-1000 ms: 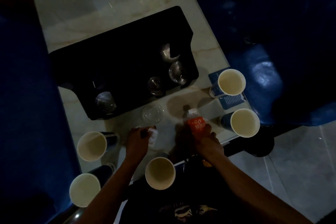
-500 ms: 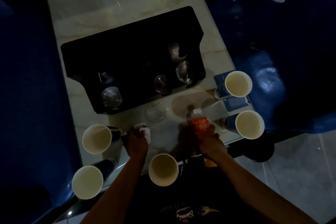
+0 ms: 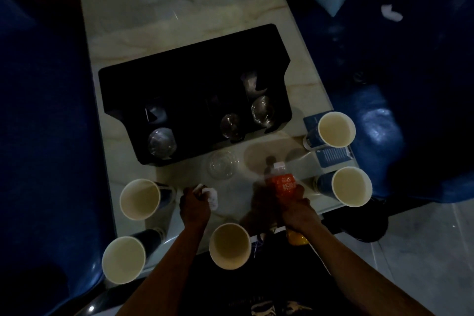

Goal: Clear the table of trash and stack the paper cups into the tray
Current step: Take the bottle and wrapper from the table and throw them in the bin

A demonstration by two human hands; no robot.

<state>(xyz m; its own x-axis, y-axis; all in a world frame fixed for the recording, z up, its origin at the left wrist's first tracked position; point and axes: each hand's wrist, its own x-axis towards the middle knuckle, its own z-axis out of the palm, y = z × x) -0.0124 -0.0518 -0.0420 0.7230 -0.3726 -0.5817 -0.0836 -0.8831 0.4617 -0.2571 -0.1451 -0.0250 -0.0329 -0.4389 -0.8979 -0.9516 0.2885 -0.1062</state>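
Observation:
Several blue paper cups with pale insides stand upright on the marble table (image 3: 179, 2): one at the left (image 3: 139, 199), one at the near left corner (image 3: 123, 259), one at the near edge (image 3: 229, 245), two at the right (image 3: 336, 129) (image 3: 351, 186). A black tray (image 3: 195, 72) lies mid-table, holding several clear plastic lids (image 3: 161, 141). My left hand (image 3: 195, 206) is closed on crumpled white paper (image 3: 211, 195), just right of the left cup. My right hand (image 3: 295, 209) grips an orange drink bottle (image 3: 282, 182) standing at the near edge.
A clear plastic lid (image 3: 222, 165) lies on the table just in front of the tray. A blue card (image 3: 333, 156) lies under the right cups. Blue seats flank the table on both sides; a white scrap (image 3: 391, 16) lies on the right seat. Grey floor tiles show at lower right.
My left hand has drawn slightly left and nearer, toward the left cup, with the white paper in it. My right hand stays on the orange bottle. The view has shifted.

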